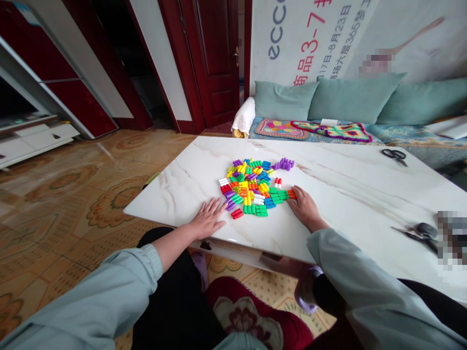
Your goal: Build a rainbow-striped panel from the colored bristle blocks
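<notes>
A pile of small colourful plastic toy blocks, shaped like joined tubes, lies near the front of the white marbled table. Just left of the pile, my left hand rests flat on the tabletop with its fingers spread, holding nothing. At the pile's right edge, my right hand has its thumb and fingers closed around an orange block. That block sits against green blocks, and the fingers partly cover it. A red block and a purple group lie at the pile's edges.
Black-handled scissors lie at the table's far right. Another dark-handled tool is nearer, beside a blurred patch. Beyond the table stands a sofa with green cushions. A red patterned stool seat shows beneath me.
</notes>
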Available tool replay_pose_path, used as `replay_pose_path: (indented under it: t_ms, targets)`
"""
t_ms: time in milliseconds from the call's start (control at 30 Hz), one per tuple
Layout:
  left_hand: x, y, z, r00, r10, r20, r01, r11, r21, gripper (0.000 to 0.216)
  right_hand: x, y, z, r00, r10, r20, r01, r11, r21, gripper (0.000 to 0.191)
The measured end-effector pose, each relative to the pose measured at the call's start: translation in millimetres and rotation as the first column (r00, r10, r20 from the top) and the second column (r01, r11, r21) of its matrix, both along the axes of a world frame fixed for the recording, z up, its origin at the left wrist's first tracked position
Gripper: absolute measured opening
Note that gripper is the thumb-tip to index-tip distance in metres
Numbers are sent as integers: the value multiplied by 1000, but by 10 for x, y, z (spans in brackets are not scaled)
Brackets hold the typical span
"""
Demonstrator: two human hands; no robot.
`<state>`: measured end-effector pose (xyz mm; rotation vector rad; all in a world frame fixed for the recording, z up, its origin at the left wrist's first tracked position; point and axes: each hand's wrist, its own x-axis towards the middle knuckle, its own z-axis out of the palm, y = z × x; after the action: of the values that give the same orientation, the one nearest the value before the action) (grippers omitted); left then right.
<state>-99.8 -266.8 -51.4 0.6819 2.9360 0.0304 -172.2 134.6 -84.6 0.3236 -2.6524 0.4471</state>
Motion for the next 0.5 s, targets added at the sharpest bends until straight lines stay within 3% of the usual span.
replay_pose_path:
  t_ms: [200, 500]
  targets:
    - [-137, 105, 278, 954, 56, 295, -34, 996, -78, 75, -17, 18, -27, 1000, 14, -2, -14, 1000, 1, 50]
    - [-225, 95, 450, 921, 17, 388, 7, 998, -59, 96, -18, 1, -71, 1000, 2, -23, -3, 1000, -14, 47]
